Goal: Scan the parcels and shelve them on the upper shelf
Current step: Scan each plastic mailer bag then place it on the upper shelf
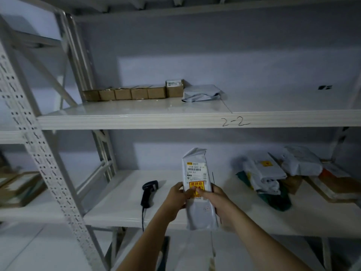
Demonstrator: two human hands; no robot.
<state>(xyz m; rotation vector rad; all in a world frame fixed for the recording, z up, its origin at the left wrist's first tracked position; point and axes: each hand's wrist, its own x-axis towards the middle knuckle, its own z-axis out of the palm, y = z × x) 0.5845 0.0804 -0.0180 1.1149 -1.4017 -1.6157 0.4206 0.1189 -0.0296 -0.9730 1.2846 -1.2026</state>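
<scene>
Both hands hold 1 long white plastic mailer parcel (pixel 198 189) upright above the front edge of the lower white metal shelf (pixel 121 202). The left hand (pixel 176 198) grips its left edge with the thumb laid across the yellow and red warning sticker (pixel 197 186), and the right hand (pixel 216 202) grips the right edge, its thumb pressing the same sticker from the other side. A printed shipping label with a barcode (pixel 196 169) sits above the sticker, facing the camera.

A black handheld barcode scanner (pixel 148 192) lies on the lower shelf just left of the left hand, its cable (pixel 143 220) trailing over the front edge. To the right on that shelf lies a loose heap of white and green mailer bags (pixel 273 173), with flat cardboard packages (pixel 332 184) beyond it.

The upper white shelf (pixel 136 114) (marked "2-2" on its front lip) carries a row of 5 small brown cardboard boxes (pixel 125 93) along the back, then a slightly taller labelled brown box (pixel 174 88), then a crumpled grey mailer bag (pixel 202 92) touching or just beside it. A perforated white upright post (pixel 37 145) stands at the left.
</scene>
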